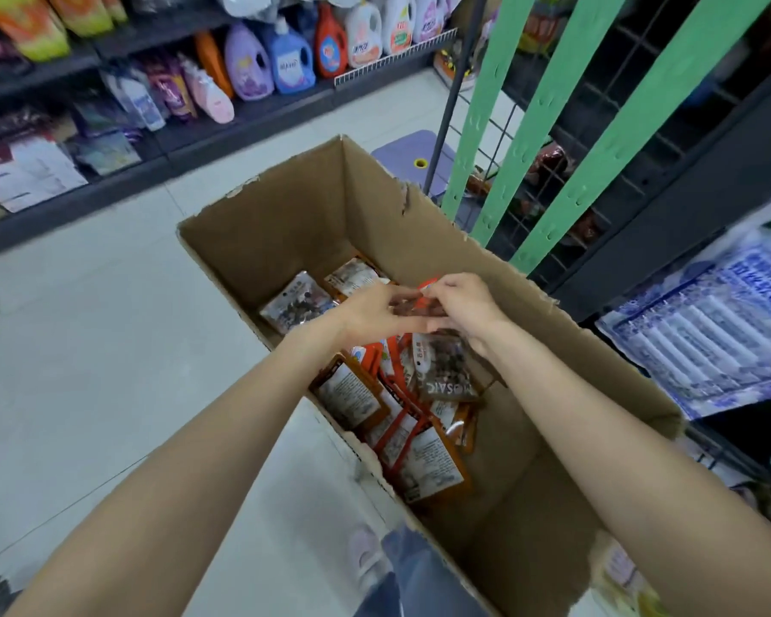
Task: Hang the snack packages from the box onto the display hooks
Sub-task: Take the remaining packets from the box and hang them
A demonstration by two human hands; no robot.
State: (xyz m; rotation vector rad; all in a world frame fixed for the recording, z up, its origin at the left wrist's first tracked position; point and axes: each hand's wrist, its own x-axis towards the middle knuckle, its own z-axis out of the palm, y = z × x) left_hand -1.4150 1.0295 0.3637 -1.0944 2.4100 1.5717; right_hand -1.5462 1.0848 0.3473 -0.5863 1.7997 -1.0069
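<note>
Snack package (pixel 447 367) lifted over the cardboard box (pixel 423 242), both hands on it.
Left hand (pixel 375 311) and right hand (pixel 464 305) pinch its top edge; it looks light, floppy and crinkly, so best held by the orange header, near the green hanging strips (pixel 548 109).

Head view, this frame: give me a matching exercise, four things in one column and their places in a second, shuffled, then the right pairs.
Things:
1. snack packet
2. MOSAIC packet
3. green strips
4. detergent bottles

Places:
A. on the shelf across the aisle, upper left
B. pinched between the left hand and right hand
C. running up the wire rack right of the cardboard box
D. under the right hand, on the heap in the box

Pairs: 1-B, 2-D, 3-C, 4-A
</note>
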